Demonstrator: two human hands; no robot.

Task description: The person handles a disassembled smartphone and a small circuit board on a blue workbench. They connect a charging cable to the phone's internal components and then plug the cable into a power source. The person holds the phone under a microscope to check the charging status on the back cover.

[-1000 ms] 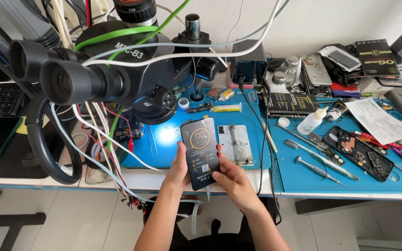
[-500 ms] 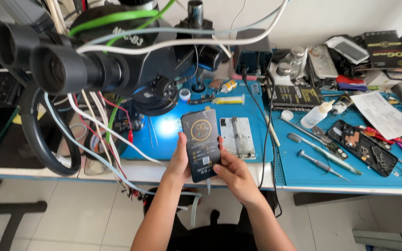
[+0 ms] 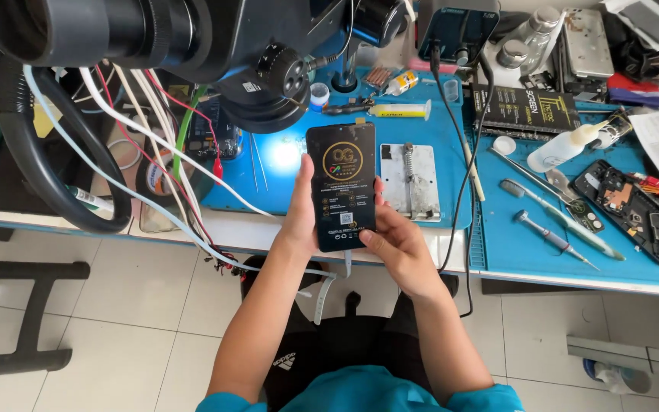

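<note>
Blue work mat (image 3: 451, 130) under the black microscope (image 3: 215, 46) serves as landmark; a metal holding plate (image 3: 411, 181) lies on it. At the mat's near edge, over the bench lip, a black phone screen panel (image 3: 341, 185) stands upright, long axis running away from the person. Left hand (image 3: 301, 212) clamps its left edge, right hand (image 3: 390, 238) pinches the lower right corner; both equally close.

A black phone screen (image 3: 342, 185) with a gold round emblem; blue mat (image 3: 436, 114).
</note>
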